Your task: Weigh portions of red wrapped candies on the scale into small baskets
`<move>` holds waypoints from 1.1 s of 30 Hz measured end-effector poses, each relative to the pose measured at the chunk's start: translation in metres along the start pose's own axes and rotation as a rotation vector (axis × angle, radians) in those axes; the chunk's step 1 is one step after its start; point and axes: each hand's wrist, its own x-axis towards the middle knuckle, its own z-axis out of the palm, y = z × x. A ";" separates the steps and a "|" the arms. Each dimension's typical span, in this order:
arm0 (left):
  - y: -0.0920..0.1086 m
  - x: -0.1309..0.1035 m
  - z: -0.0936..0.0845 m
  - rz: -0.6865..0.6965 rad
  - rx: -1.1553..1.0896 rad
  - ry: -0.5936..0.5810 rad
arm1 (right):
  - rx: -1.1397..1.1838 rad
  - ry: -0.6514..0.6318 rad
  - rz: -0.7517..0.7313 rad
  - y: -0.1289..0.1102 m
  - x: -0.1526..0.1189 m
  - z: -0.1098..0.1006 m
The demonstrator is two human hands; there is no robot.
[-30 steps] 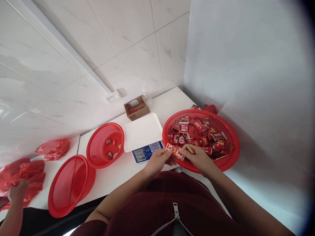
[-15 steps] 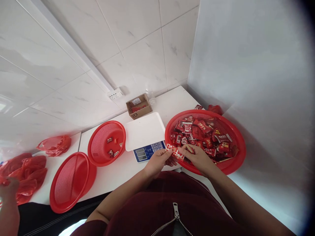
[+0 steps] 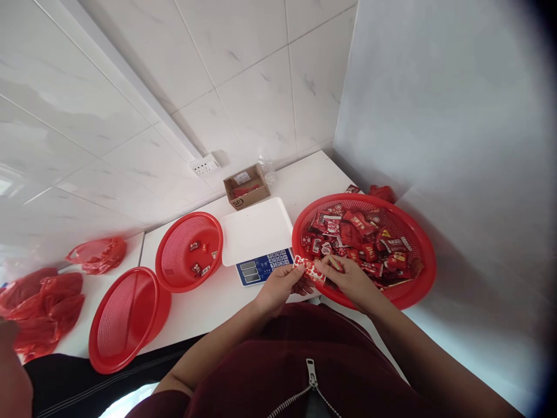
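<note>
My left hand [image 3: 281, 285] grips one end of a red and white patterned packet [image 3: 310, 268] near the front rim of the large red basket [image 3: 429, 261]. The packet's other end is pinched by my right hand [image 3: 348, 278], which also has a small yellowish-brown piece between its fingers; I cannot make out what it is. Many red wrapped sweets [image 3: 359, 223] fill the large basket just beyond my hands. To the left of it stands a scale with a white pan [image 3: 256, 232] and a blue keypad panel [image 3: 265, 267].
A red basket [image 3: 163, 249] holding several small sweets and another tilted red basket [image 3: 96, 325] stand left of the scale. A cardboard box [image 3: 250, 198] sits behind it. Red plastic bags [image 3: 52, 302] and another person's arm [image 3: 13, 371] are at the far left.
The other person's arm at the far left has shifted toward the frame's edge. My hands and the packet have hardly moved.
</note>
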 end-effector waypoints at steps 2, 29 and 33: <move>0.000 0.000 0.001 -0.002 0.008 -0.002 | 0.000 -0.003 0.000 0.001 0.000 -0.001; 0.004 -0.003 0.007 0.192 0.162 -0.034 | -0.117 -0.095 -0.087 -0.005 -0.003 -0.007; 0.006 -0.004 0.006 0.187 0.166 -0.056 | -0.170 -0.137 -0.098 -0.004 -0.005 -0.012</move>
